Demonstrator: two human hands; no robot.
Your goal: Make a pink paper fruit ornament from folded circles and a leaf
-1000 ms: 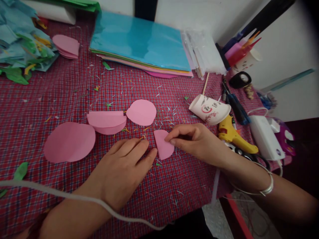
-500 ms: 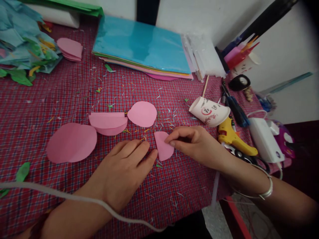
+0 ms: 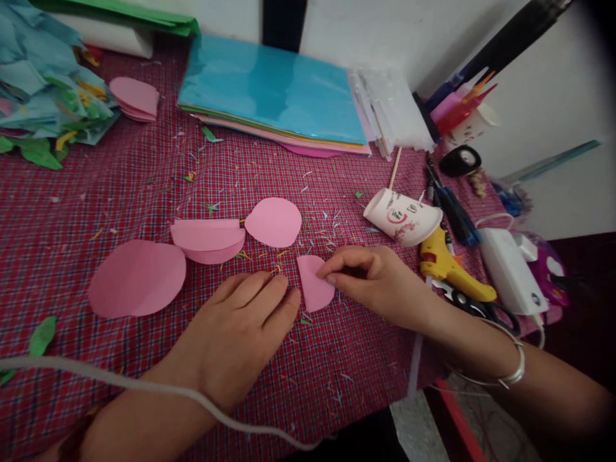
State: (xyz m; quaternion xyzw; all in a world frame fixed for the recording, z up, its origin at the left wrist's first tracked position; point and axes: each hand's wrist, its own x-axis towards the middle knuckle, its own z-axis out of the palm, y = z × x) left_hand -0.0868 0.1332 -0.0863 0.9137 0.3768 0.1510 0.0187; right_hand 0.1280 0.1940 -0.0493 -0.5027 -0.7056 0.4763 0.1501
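Between thumb and forefinger, my right hand pinches the rounded edge of a folded pink paper circle. Its straight fold faces left, towards my left hand, which lies flat on the checked cloth with fingers stretched out. The left fingertips are just beside the fold, apart from it or barely at it. Behind the hands lie a pink paper circle and another one partly folded over. A larger pink paper circle rests to the left.
A yellow glue gun and a tipped paper cup are at the right, near a white power adapter. Coloured paper sheets stand at the back. A white cord crosses over my left forearm. Paper scraps litter the cloth.
My left fingertips have drawn very slightly left of the folded paper's edge. My right hand keeps its pinch; otherwise the view has only shifted a little.
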